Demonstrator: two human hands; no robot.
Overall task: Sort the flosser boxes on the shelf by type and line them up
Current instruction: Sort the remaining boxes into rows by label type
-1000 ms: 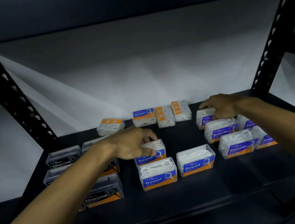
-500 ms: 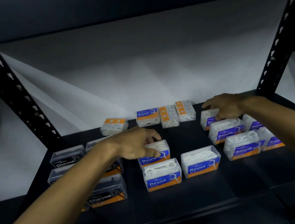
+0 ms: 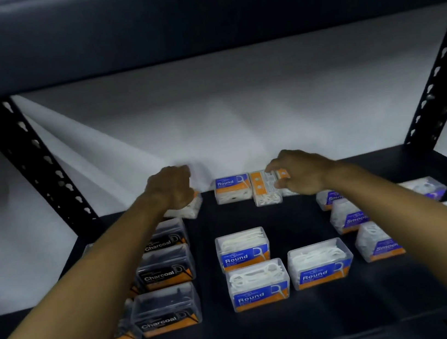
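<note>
Flosser boxes lie across the dark shelf [image 3: 296, 225]. Both arms reach to the back row: left hand [image 3: 171, 188] curls over a tilted box [image 3: 190, 210], right hand [image 3: 298, 171] pinches an orange-backed box [image 3: 266, 187].

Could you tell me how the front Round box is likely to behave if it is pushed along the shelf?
The front Round box looks like rigid clear plastic, so it should slide without flexing. It sits low and flat on the shelf, so tipping seems unlikely. Holding only small flossers, it is probably light.
</note>
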